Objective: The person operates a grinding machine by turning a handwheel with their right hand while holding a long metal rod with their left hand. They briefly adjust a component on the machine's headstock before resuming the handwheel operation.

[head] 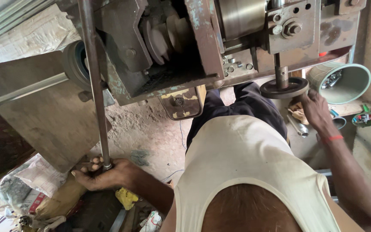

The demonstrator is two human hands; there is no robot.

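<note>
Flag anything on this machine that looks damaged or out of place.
The machine frame is worn: blue paint flaked off, rust patches showing. A yellow rag lies crumpled under the left hand, which grips the lever. The right hand rests at the handwheel.

I count two hands of mine: my left hand (101, 174) wrapped around one long metal rod (94, 81), my right hand (315, 109) at one round dark handwheel (284, 88). One rusty machine (202, 38) fills the space above me. On its side I see two pale stepped pulleys (166, 36) (perhaps more are hidden behind the frame) and one shiny steel drum (241, 17). To the right lies one green cylindrical container (344, 81). One red band (333, 138) circles my right wrist. One yellow rag (126, 197) sits below my left forearm.
</note>
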